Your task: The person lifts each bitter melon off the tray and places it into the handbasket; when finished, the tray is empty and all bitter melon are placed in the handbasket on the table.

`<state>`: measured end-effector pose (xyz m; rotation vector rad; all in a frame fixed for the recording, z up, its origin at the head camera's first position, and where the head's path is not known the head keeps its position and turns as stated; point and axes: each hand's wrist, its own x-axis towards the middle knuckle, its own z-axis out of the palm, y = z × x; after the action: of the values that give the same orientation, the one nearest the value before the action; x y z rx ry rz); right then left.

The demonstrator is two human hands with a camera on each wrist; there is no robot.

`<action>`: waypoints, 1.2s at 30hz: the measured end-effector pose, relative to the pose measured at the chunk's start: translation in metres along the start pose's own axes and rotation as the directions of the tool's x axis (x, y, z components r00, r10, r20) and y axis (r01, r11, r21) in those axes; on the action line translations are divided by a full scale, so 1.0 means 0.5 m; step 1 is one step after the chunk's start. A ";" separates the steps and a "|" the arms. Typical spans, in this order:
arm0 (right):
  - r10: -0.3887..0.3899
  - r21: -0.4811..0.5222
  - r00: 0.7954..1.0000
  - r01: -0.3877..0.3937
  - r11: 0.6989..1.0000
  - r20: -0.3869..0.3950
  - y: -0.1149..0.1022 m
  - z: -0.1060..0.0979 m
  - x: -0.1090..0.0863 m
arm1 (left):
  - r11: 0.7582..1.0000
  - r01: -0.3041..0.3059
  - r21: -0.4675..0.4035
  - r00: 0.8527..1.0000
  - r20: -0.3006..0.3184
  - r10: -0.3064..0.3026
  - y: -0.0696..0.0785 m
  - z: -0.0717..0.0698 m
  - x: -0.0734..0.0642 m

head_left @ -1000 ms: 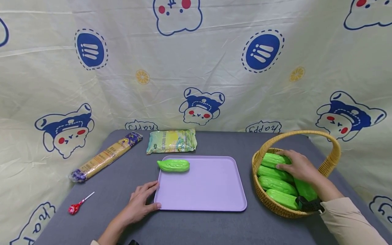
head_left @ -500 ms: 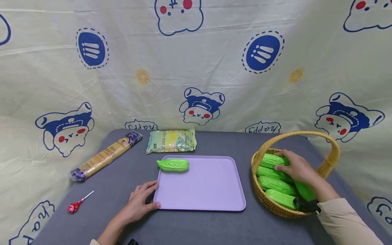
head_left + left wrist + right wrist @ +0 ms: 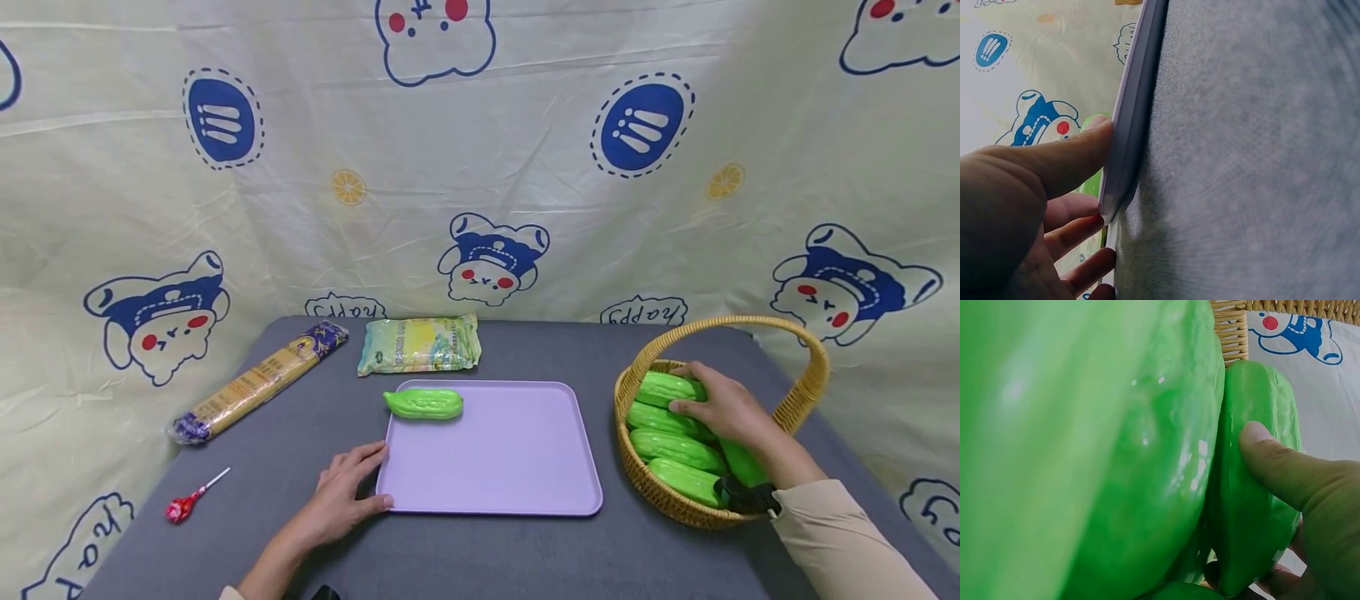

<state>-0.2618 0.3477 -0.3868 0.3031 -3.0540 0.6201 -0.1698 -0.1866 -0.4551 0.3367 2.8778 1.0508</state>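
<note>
On the head view's right, a woven basket (image 3: pixel 637 479) with an arched handle holds several green bitter melons, bumpy and glossy. My right hand (image 3: pixel 731 408) reaches in under the handle and grips the farthest bitter melon (image 3: pixel 1260 469), thumb on its near side, fingers curled round the other side and partly hidden. A lilac tray (image 3: pixel 495 458) lies mid-table, with a single bitter melon (image 3: pixel 425 404) at its far left corner. At the tray's near left corner my left hand (image 3: pixel 341 492) touches the rim with thumb and relaxed fingertips.
Behind the tray lies a green-yellow soft packet (image 3: pixel 420 345). A long bag of noodles (image 3: pixel 258 383) slants along the table's left side, with a red lollipop (image 3: pixel 193 498) nearer. A printed curtain (image 3: pixel 540 158) hangs behind the grey table (image 3: pixel 480 554).
The right hand has shifted very slightly to the left in the basket, keeping to the same bitter melon. My left hand stays at the tray's edge.
</note>
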 end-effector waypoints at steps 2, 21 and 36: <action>0.001 0.006 1.000 -0.001 1.000 0.005 -0.001 0.000 -0.002 | 1.000 0.005 -0.001 1.000 0.004 -0.005 0.000 0.001 0.001; -0.012 0.074 1.000 0.013 0.997 -0.008 -0.014 -0.031 -0.028 | 1.000 -0.001 -0.011 1.000 -0.004 0.001 -0.001 0.002 0.001; -0.073 0.024 0.989 0.077 0.997 -0.127 -0.069 -0.058 -0.084 | 1.000 0.007 0.001 1.000 0.005 -0.007 0.002 0.000 0.000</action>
<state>-0.2146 0.3356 -0.3489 0.3627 -2.9010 0.6526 -0.1696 -0.1861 -0.4545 0.3290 2.8731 1.0465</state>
